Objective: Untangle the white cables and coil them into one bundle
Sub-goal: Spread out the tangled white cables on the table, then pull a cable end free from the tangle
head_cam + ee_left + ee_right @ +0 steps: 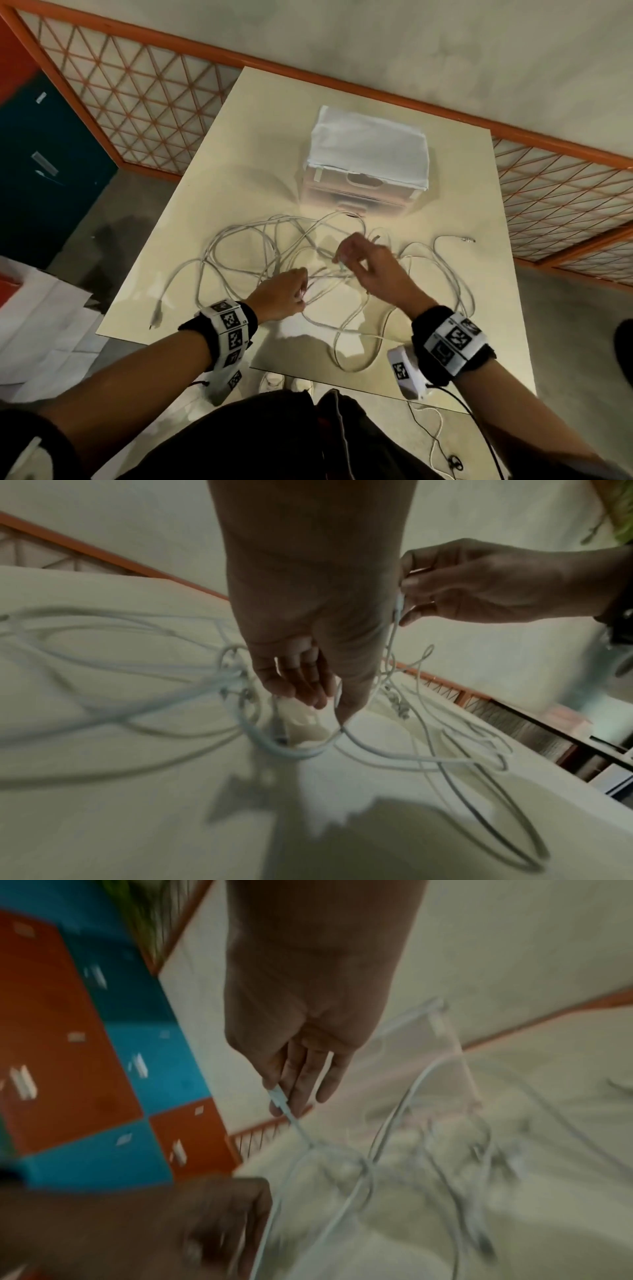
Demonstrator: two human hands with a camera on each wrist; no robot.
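Several white cables (270,240) lie in a loose tangle across the middle of the cream table (462,192). My left hand (301,294) is low at the near side of the tangle and pinches a strand. The left wrist view shows that strand (377,750) running out from under the left hand (329,702). Raised a little over the tangle, my right hand (342,257) pinches a cable's end plug. In the right wrist view the white plug (279,1096) sits between thumb and fingers of the right hand (284,1099). The wrist views are blurred.
A box draped in white cloth (370,147) stands at the table's far side. One free plug (156,315) lies near the left edge, another (467,239) at the right. An orange lattice fence (137,102) and a blue cabinet (44,164) flank the table.
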